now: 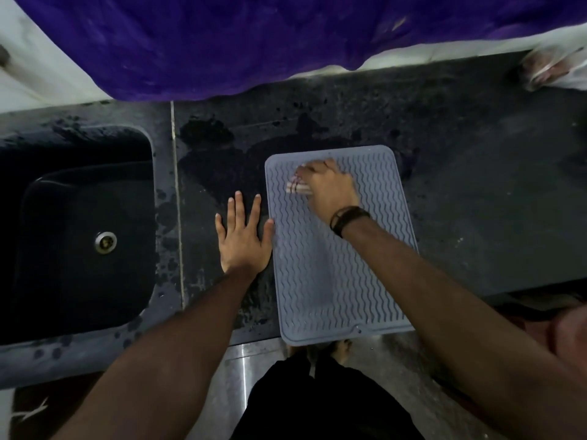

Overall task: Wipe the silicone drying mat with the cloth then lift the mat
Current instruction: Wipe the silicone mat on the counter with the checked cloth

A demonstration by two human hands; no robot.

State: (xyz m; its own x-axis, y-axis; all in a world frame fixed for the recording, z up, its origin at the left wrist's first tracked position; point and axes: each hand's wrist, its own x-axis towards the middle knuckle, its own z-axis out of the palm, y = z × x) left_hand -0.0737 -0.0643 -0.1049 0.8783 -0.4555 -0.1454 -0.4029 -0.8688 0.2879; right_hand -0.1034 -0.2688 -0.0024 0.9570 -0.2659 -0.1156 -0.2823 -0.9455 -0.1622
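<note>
Left of the silicone drying mat (341,249), a dark sink (41,249) is sitting sunk into the black countertop (476,185). Its basin is showing only a metal drain (105,242) at the bottom, and nothing else can be made out inside in the dim light. Dark wet blotches are lying on the countertop between the sink and the mat.

Just left of the mat, the left hand (243,241) is lying flat, palm down, on the countertop. Its fingers are spread and pointing away from the person, it is gripping nothing, and its thumb is touching the mat's left edge. The forearm is reaching in straight from the near side.

The grey mat, ribbed with wavy lines, is lying flat on the countertop, with its near edge hanging slightly past the counter's front edge.

On the mat's far-left part, the right hand (330,190) is pressing down, fingers curled and closed over a cloth (298,187), of which only a pale, red-striped bit is peeking out at the hand's left. A dark band (347,219) is circling the wrist, and the forearm is crossing the mat's right edge diagonally.

Beyond the mat's far edge, a purple fabric (254,42) is hanging over the back of the countertop.
</note>
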